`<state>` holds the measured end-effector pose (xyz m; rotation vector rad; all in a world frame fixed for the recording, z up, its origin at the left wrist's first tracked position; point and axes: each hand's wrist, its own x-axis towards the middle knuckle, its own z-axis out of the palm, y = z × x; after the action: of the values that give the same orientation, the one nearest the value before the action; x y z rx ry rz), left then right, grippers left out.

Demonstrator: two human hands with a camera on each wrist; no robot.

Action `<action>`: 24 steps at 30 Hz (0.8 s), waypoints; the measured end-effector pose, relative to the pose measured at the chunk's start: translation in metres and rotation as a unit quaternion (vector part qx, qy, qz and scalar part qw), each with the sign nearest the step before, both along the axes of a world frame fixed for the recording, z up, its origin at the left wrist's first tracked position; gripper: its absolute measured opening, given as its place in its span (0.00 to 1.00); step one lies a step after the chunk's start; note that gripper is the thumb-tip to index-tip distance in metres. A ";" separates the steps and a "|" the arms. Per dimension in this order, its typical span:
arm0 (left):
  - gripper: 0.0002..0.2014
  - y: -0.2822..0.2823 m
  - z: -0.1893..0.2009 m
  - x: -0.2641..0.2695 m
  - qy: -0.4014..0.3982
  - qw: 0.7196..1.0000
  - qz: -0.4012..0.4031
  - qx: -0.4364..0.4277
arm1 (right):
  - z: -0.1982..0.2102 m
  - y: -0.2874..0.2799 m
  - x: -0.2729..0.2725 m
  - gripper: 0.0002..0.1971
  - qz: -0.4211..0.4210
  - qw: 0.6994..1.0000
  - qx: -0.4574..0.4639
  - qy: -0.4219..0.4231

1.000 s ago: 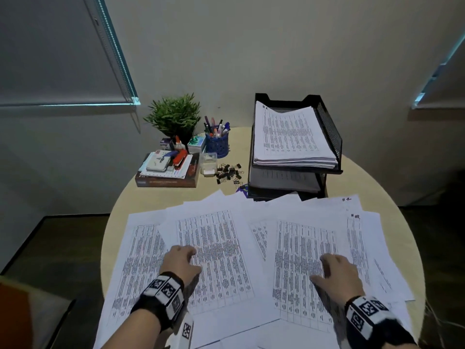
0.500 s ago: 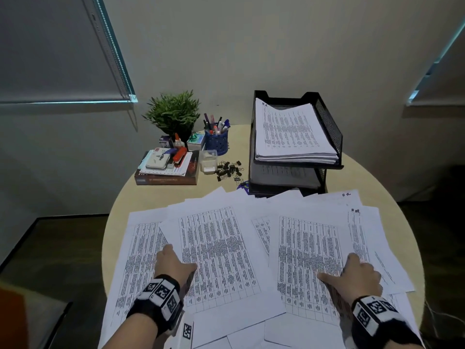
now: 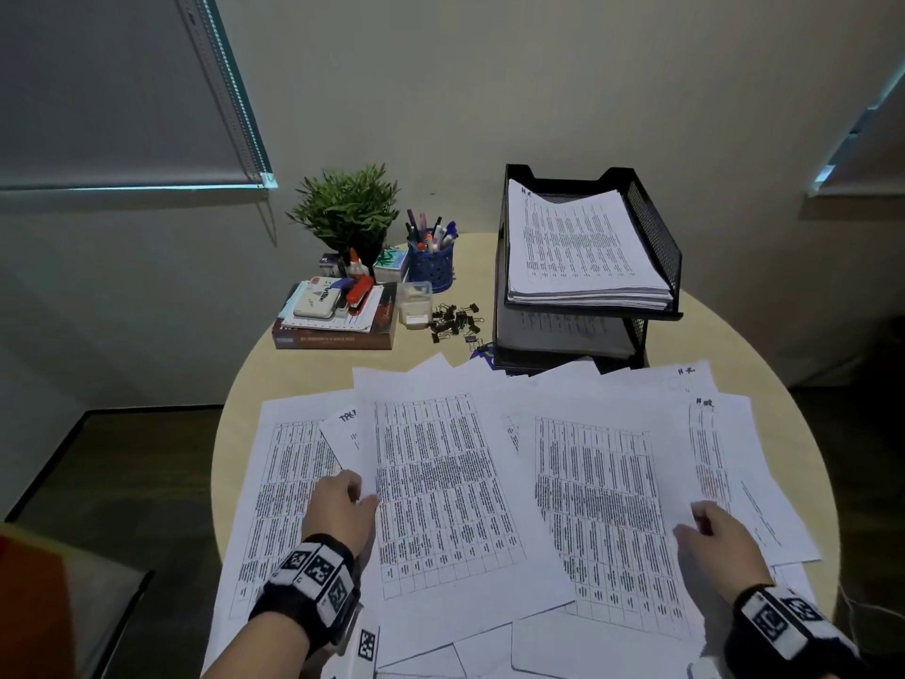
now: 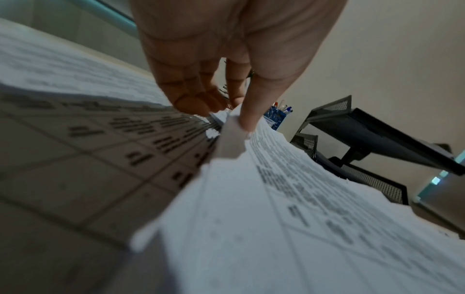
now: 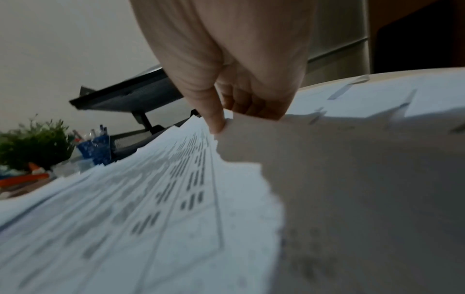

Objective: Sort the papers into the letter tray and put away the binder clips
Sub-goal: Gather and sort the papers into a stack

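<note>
Low in the head view, the left hand (image 3: 343, 507) sits at lower centre-left with thumb and curled fingers pinching the left edge of a printed sheet (image 3: 445, 487), which the left wrist view shows lifted slightly off the sheets under it. At lower right, the right hand (image 3: 720, 531) pinches the right edge of another printed sheet (image 3: 597, 512) the same way, its thumb on top and its fingers tucked beneath. Both sheets belong to the loose papers (image 3: 284, 482) fanned, overlapping, across the near half of the round table (image 3: 303, 374). Beyond them, at mid-frame, a heap of black binder clips (image 3: 453, 321) lies on the bare tabletop, just left of the black mesh letter tray (image 3: 656, 247), whose top tier already holds a stack of papers. Left of the clips stand a small clear box (image 3: 415, 306), a blue pen cup (image 3: 431, 267), a book (image 3: 338, 335) carrying small stationery, and a potted plant (image 3: 347, 208) farthest back.
</note>
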<state>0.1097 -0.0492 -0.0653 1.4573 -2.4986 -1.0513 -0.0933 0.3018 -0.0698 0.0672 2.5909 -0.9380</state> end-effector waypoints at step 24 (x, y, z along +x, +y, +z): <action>0.09 0.041 0.008 -0.009 -0.010 0.953 -0.229 0.197 | 0.016 -0.022 0.033 0.21 -0.030 0.971 -0.217 -0.091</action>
<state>0.1007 -0.0087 -0.0573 0.9570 -2.8351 -1.6987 -0.0605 0.2802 -0.0533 0.1078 2.1762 -1.4263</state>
